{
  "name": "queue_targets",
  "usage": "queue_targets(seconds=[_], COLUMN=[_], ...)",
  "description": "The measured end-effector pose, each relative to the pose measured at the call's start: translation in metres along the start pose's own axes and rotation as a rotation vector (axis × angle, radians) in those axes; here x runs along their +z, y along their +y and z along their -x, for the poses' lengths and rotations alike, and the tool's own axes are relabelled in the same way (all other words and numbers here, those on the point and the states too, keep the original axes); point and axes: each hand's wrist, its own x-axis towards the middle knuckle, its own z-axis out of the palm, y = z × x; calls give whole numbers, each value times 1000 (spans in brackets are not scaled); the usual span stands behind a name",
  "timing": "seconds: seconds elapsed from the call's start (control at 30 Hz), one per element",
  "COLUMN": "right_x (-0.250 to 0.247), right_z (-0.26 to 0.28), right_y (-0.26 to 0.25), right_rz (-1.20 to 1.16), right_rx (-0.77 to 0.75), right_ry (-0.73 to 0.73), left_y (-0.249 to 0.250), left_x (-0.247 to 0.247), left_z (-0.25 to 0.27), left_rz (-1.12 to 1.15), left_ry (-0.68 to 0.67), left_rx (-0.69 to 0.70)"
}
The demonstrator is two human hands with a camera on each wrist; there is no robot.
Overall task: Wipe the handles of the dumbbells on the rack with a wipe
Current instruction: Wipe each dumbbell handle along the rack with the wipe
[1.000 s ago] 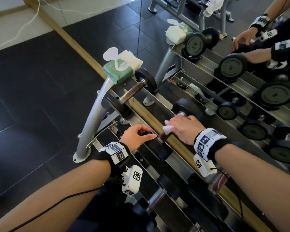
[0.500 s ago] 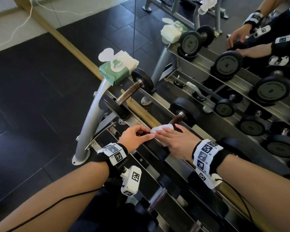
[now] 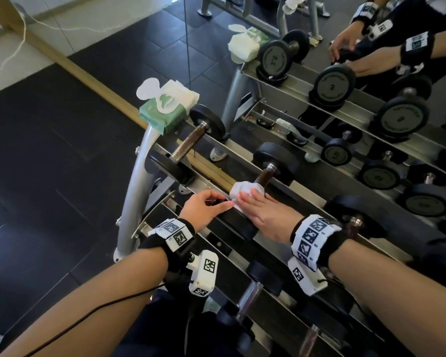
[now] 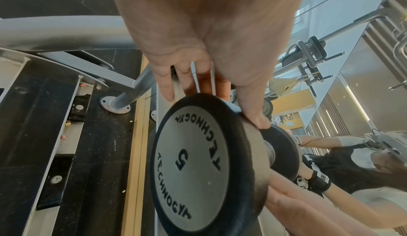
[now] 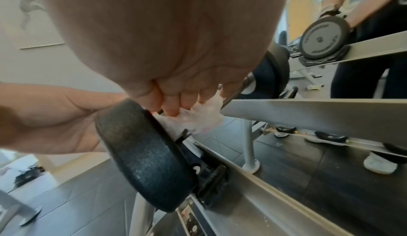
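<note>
1. Our right hand has slid back along the handle since half a second ago; more rusty bar now shows beyond the wipe.
2. The right fingers pinch the bunched wipe around the handle, just inside the near plate.
3. Our left hand stays on that plate, thumb and fingers gripping its rim.
4. The dumbbell sits on the rack top rail.
5. The handle under the wipe is hidden; the right wrist view is blurred.
6. A wipes pack lies well left of the grip.
</note>
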Motion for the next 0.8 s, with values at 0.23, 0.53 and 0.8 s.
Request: queue_targets(seconds=[0.23, 0.53, 0.8], right_x=[1, 15, 22], right_z=[5, 9, 23], right_y=[-5, -20, -7], right_rz=[-532, -1115, -975], right_rx=[236, 590, 741], right_ry=[294, 763, 562], left_y=[-2, -10, -8], left_x=[-3, 0, -2], left_z=[-6, -11, -10], left_rz=[8, 70, 43], left_ry=[-26, -14, -29], left_rx=[-30, -50, -47])
